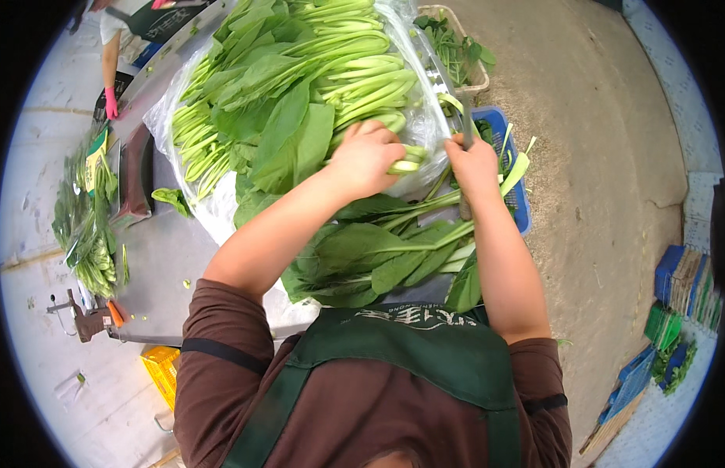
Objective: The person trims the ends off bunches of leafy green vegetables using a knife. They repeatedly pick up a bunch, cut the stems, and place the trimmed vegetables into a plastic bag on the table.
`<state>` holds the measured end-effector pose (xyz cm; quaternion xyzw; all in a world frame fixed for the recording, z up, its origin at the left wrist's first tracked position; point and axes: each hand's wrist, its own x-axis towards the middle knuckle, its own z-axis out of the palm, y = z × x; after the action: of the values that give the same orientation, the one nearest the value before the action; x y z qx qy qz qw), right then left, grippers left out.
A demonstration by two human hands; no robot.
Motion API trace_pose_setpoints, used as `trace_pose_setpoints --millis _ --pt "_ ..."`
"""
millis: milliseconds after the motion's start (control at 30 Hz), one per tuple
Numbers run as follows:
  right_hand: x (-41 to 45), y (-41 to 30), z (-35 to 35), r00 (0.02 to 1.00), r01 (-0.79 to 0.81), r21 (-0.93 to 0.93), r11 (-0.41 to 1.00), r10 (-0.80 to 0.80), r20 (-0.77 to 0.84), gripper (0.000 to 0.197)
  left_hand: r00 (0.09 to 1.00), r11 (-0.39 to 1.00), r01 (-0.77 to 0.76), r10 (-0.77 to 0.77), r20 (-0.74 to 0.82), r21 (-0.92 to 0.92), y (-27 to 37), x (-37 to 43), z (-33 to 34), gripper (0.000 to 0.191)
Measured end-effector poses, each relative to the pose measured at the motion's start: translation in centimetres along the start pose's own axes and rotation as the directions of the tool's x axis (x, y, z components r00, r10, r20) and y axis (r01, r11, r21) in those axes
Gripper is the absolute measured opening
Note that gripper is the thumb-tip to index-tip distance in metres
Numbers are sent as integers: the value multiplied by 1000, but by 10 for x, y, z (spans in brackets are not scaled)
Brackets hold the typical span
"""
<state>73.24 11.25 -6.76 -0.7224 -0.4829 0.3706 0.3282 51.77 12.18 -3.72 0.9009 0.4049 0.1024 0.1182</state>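
Note:
A large heap of leafy green vegetables with pale stems (368, 88) lies on clear plastic sheeting (210, 216) over a metal table. My left hand (368, 155) is closed around a few thick stems at the heap's near right side. To its right, my right hand (473, 161) grips a knife (467, 117), its blade pointing away from me and its handle partly hidden under the hand. Between my forearms and close to my apron, more loose leafy stalks (392, 251) lie on the table. Cut stem pieces (517, 169) stick out beside my right wrist.
Right of the table stand a blue plastic basket (519, 202) and a beige crate (482, 82) with greens. Bagged greens (93, 234) and a dark red-sided box (134, 175) sit at left. A co-worker's pink-gloved hand (111, 104) is at upper left. A yellow crate (161, 371) stands below.

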Motion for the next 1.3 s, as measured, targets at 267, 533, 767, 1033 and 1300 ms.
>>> trace_pose_setpoints --millis 267,533,767,1033,1300 --pt "-39 -71 -37 873 452 -71 889 -458 -169 26 945 715 31 -249 -213 -699 19 -23 -123 26" --pt "-60 -107 -39 621 707 -332 625 -773 -133 33 907 366 205 -420 35 -908 59 -14 -142 41" --pt "-37 -70 -67 985 121 376 919 -157 67 37 936 383 147 -351 4 -912 42 -12 -135 42" --pt "-46 -158 -79 869 406 483 776 -492 60 51 904 490 -94 -322 -280 -867 32 26 -167 41" --pt "31 -126 -58 956 198 139 970 -222 191 50 863 756 363 -493 -110 -544 1 12 -126 27"
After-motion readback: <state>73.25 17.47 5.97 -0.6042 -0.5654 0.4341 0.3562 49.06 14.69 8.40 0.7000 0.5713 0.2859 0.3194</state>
